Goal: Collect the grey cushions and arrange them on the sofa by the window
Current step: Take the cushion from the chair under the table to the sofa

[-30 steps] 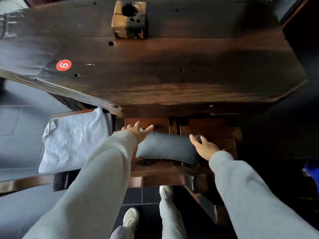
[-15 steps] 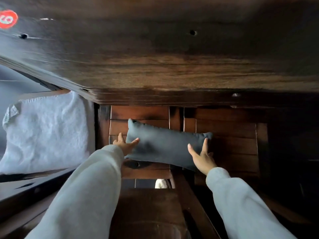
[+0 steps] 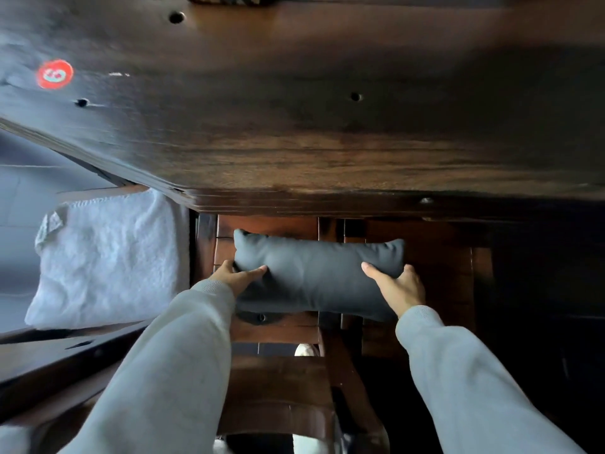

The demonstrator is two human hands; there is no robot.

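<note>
A dark grey oblong cushion lies level across the slatted seat of a wooden chair, just below the table edge. My left hand grips its left end, thumb on top and fingers hidden behind. My right hand grips its right end the same way. Both arms are in light grey sleeves. No sofa or window is in view.
A big dark wooden table fills the upper half, with a red round sticker at its left. A white towel-like cushion lies on a neighbouring seat at the left. The chair's back rail is below the cushion.
Both hands have closed on the cushion's ends, and it now sits level rather than tilted. The view has shifted so more tabletop shows.
</note>
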